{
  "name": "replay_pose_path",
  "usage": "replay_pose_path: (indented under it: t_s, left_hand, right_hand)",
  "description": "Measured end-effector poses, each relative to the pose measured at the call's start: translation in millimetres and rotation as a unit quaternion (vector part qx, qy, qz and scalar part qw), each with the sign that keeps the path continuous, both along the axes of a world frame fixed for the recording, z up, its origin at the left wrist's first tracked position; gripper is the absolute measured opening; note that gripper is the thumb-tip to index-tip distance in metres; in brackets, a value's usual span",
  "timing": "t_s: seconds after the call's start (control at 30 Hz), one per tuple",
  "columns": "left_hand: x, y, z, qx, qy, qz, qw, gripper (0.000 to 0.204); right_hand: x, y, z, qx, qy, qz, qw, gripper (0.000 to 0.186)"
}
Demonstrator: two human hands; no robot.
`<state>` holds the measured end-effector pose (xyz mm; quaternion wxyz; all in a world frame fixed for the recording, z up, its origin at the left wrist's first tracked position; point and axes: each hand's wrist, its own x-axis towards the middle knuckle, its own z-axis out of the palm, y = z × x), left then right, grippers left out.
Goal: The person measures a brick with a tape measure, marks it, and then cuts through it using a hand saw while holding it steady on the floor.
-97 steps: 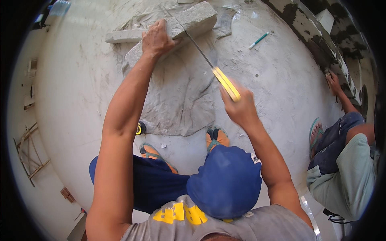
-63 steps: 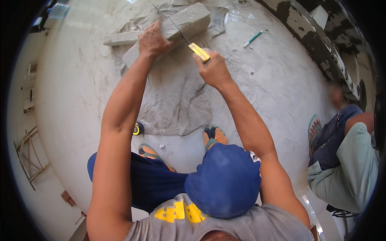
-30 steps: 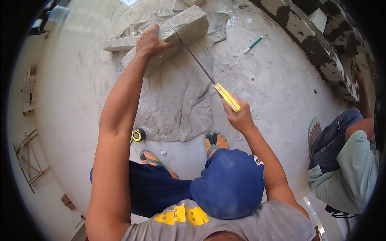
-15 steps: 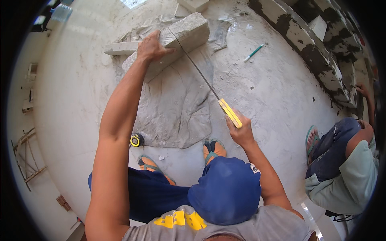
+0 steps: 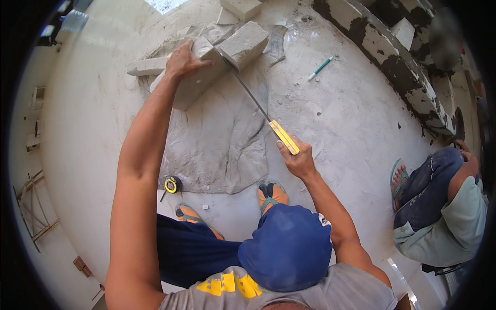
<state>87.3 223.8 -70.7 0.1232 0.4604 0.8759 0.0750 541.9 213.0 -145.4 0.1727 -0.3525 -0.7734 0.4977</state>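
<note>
My right hand (image 5: 299, 157) is closed round the yellow handle of a hand saw (image 5: 283, 137), its long thin blade reaching away from me to a pale, light concrete block. At the blade the block is parted in two: a larger left piece (image 5: 195, 87) and a shorter right piece (image 5: 245, 44), tipped away with a gap between them. My left hand (image 5: 184, 61) grips the top of the left piece, thumb toward the blade. Beneath the block lies a crumpled, dusty grey sheet (image 5: 217, 150). A flat pale slab (image 5: 147, 66) sticks out at the block's left.
A yellow-and-black tape measure (image 5: 172, 184) lies by my left foot. A green marker (image 5: 320, 69) rests on the dusty floor. At right, a person (image 5: 439, 206) crouches beside a mortar-smeared block wall (image 5: 392, 62). Another pale block (image 5: 242, 8) sits at the far side.
The block has come apart at the saw cut, and its right piece has tipped, leaving a gap. My right hand and the saw have shifted slightly left; my left hand still grips the block.
</note>
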Motion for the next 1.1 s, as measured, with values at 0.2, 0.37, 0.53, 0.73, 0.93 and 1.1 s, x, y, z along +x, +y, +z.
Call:
replay_pose_path:
  t_s: [0.2,0.37,0.53,0.73,0.93,1.1]
  left_hand:
    - [39.7,-33.5,-1.9,0.087,0.069,-0.095,0.989,0.087]
    - [40.9,-77.2,22.5,0.100,0.020,-0.142,0.985,0.079]
    - [59.1,-87.0,24.5,0.170,0.050,-0.150,0.973,0.073]
    - [37.6,-127.3,30.3,0.221,0.051,-0.129,0.965,0.069]
    - [9.9,-118.4,73.8,0.326,-0.130,0.017,0.936,0.061]
    - [44.6,-104.2,152.5,0.317,-0.332,0.042,0.887,0.060]
  right_hand:
    - [-18.9,-27.2,-14.7,-0.003,0.134,-0.053,0.990,0.050]
    - [-15.7,-56.5,-1.1,-0.011,0.119,-0.058,0.991,0.049]
    - [-14.4,-76.0,11.0,0.082,0.109,-0.025,0.990,0.057]
    - [-84.4,-56.5,5.4,0.060,0.094,-0.031,0.993,0.056]
    - [-82.6,-85.4,-20.7,0.148,-0.082,0.100,0.981,0.077]
    - [-72.8,-92.2,-18.1,0.079,0.078,0.011,0.994,0.094]
